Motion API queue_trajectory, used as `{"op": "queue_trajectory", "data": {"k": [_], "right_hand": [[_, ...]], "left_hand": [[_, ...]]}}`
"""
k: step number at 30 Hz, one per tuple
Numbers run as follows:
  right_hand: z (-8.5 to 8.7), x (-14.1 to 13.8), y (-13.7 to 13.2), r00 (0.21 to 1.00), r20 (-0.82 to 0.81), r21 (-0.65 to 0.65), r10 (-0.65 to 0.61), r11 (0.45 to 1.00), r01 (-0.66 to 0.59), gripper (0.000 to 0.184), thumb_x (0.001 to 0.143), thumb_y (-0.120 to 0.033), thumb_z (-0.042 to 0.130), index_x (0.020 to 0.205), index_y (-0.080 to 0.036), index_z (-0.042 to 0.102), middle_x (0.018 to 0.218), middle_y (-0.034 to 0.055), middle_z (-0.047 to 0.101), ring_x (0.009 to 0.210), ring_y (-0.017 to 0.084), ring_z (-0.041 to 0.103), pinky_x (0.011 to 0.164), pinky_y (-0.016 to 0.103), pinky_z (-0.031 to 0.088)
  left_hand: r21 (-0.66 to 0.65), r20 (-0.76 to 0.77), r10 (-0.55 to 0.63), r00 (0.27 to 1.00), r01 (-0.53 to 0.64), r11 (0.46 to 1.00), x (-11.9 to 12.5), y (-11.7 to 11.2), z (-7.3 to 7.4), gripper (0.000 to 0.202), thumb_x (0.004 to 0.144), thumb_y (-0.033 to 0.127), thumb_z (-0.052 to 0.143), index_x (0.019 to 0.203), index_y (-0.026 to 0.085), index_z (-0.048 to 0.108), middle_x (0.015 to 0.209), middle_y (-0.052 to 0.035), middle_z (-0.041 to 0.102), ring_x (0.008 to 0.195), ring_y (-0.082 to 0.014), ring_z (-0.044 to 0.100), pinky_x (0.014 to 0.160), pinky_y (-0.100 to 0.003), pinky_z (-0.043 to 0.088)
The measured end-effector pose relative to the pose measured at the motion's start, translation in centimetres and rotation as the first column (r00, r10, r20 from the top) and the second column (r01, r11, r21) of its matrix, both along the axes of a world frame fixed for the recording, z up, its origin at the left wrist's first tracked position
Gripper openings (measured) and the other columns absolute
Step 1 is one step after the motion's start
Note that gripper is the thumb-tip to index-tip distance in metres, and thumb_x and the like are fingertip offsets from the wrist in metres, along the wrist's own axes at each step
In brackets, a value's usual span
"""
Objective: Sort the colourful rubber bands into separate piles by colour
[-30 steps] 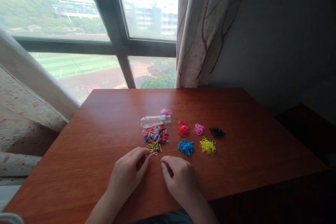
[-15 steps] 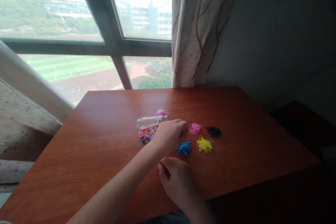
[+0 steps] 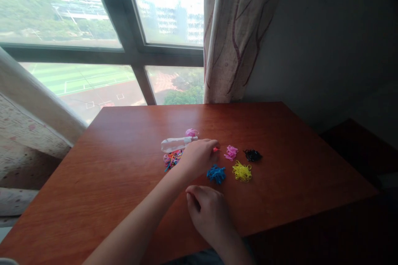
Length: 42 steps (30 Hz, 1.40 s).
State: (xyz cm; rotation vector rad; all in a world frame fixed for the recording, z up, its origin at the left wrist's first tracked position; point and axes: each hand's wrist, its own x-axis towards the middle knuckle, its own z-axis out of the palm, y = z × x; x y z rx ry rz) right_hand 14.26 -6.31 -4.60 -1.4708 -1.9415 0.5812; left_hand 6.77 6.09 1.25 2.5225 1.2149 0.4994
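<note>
My left hand point(image 3: 200, 155) reaches across the middle of the table, palm down and fingers curled. Its fingertips are mostly hidden beside a small bit of red rubber bands point(image 3: 215, 149); whether they grip any band I cannot make out. Just in front lies a pile of blue rubber bands point(image 3: 216, 174). Under the left wrist a mixed-colour pile of rubber bands point(image 3: 171, 160) is partly covered. My right hand point(image 3: 211, 211) rests closer to me at the table, thumb and forefinger pressed together; anything between them is too small to see.
A clear plastic bottle point(image 3: 174, 145) lies on its side behind the mixed pile, with a pink-purple bundle point(image 3: 191, 132) behind its neck. To the right sit pink bands point(image 3: 231, 152), yellow bands point(image 3: 242, 171) and black bands point(image 3: 253, 155) on the wooden table point(image 3: 295, 174). A window and curtains stand behind.
My left hand has drawn slightly left, showing more of the blue pile and the red bands. My right hand has hardly moved.
</note>
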Motion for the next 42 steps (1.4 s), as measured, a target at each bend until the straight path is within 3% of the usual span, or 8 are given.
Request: {"op": "queue_trajectory", "data": {"k": [7,13,19,24,35,42], "right_hand": [[-0.1,-0.2,-0.1,0.999,0.021,0.022,-0.029,0.999,0.028,0.019,0.091,-0.014,0.046,0.089,-0.022,0.063,0.08,0.0003,0.069,0.074,0.016,0.064,0.067,0.023,0.036],[0.1,-0.8,0.2,0.983,0.136,0.0,-0.123,0.992,0.124,0.014,0.093,-0.015,0.051,0.094,-0.023,0.063,0.078,0.0,0.069,0.071,0.016,0.065,0.063,0.024,0.034],[0.5,-1.8,1.2,0.947,0.255,-0.011,-0.194,0.979,0.204,0.011,0.092,-0.017,0.058,0.099,-0.024,0.062,0.081,-0.0005,0.071,0.072,0.018,0.066,0.06,0.025,0.032],[0.3,-2.3,2.0,0.935,0.279,0.001,-0.22,0.973,0.229,0.011,0.092,-0.016,0.056,0.093,-0.024,0.063,0.078,-0.0009,0.071,0.07,0.017,0.067,0.058,0.025,0.032],[-0.1,-1.3,1.6,0.971,-0.055,0.035,-0.231,0.972,0.233,0.017,0.092,-0.02,0.049,0.085,-0.021,0.064,0.071,-0.0001,0.068,0.061,0.014,0.063,0.06,0.022,0.038],[0.3,-0.4,0.2,0.968,-0.126,0.077,-0.216,0.971,0.226,0.021,0.096,-0.027,0.047,0.087,-0.021,0.065,0.068,0.0003,0.066,0.059,0.015,0.062,0.059,0.022,0.042]], "left_hand": [[-0.011,0.164,0.16,0.973,-0.16,0.987,-8.0,-3.6,-0.5,0.014,0.088,0.022,0.053,0.09,0.019,0.067,0.075,0.0001,0.068,0.061,-0.0109,0.057,0.058,-0.021,0.041],[-0.107,0.293,0.28,0.914,-0.26,0.96,-11.4,-5.9,-2.7,0.016,0.091,0.028,0.054,0.09,0.018,0.067,0.067,0.0021,0.064,0.056,-0.0105,0.054,0.056,-0.021,0.042],[-0.136,0.281,0.313,0.907,-0.285,0.949,-12.4,-7.4,-4.4,0.014,0.09,0.027,0.055,0.092,0.019,0.067,0.077,0.001,0.07,0.062,-0.0119,0.061,0.062,-0.022,0.046],[-0.137,0.25,0.324,0.912,-0.298,0.945,-12.5,-7.9,-4.8,0.014,0.09,0.026,0.055,0.093,0.02,0.067,0.083,-0.0008,0.072,0.069,-0.0143,0.065,0.066,-0.024,0.048],[-0.134,0.175,0.314,0.933,-0.294,0.946,-12.1,-8.0,-4.3,0.016,0.09,0.025,0.051,0.093,0.021,0.067,0.084,-0.0019,0.073,0.069,-0.0147,0.064,0.065,-0.024,0.048],[-0.115,0.127,0.312,0.941,-0.299,0.947,-11.9,-8.1,-4.1,0.017,0.091,0.025,0.05,0.096,0.022,0.067,0.089,-0.0021,0.073,0.075,-0.0163,0.067,0.069,-0.025,0.049]]}}
